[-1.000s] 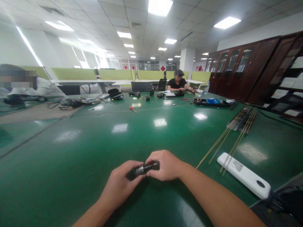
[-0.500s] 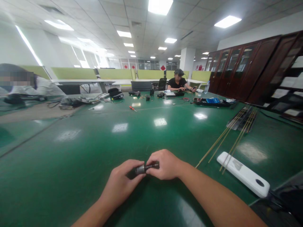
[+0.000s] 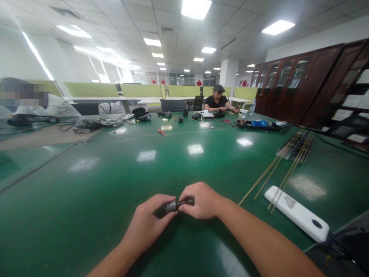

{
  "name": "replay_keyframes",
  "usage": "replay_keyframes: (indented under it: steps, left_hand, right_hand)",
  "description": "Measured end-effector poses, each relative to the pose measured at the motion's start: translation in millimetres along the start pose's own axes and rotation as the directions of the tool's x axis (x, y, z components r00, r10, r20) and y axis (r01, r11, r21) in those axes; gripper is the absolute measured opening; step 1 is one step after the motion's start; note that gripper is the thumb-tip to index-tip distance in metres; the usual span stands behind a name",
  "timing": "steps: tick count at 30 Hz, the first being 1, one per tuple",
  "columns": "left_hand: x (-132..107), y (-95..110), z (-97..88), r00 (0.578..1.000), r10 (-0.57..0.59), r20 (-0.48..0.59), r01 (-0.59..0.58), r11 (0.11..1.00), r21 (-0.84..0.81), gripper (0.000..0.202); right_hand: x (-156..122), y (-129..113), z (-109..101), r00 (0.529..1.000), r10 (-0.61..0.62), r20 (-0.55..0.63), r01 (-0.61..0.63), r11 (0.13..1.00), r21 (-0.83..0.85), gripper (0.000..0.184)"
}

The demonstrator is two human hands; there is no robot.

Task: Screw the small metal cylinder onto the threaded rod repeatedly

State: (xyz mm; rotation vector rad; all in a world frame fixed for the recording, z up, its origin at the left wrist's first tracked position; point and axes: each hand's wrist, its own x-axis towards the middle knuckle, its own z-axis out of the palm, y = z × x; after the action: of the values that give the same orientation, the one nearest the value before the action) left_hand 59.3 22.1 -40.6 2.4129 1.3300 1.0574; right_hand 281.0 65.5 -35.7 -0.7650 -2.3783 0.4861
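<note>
Both my hands meet low in the middle of the view, just above the green table (image 3: 115, 184). Between them is a small dark cylindrical part (image 3: 176, 205) with a silvery metal middle, lying roughly level. My left hand (image 3: 148, 225) is closed round its left end. My right hand (image 3: 201, 201) is closed over its right end, fingers curled and pinching it. Much of the part is hidden inside the two grips.
A white flat device (image 3: 296, 213) lies to the right, with several thin yellowish rods (image 3: 273, 169) running over it toward a dark tray. A person sits at the table's far end among tools and boxes; another person is at the far left. Dark wooden cabinets line the right wall.
Almost nothing has moved. My hands and the part between them have stayed in place, with only slight shifts of the fingers and of the camera.
</note>
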Motion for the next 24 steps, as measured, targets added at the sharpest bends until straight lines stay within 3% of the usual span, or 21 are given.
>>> replay_keyframes:
  steps: [24]
  left_hand:
    - [2.1,1.1,-3.7,1.000,0.020,-0.010,-0.020,1.000,0.019,0.022]
  right_hand:
    - [0.6,-0.9,-1.9,1.000,-0.008,0.002,0.008,1.000,-0.029,0.017]
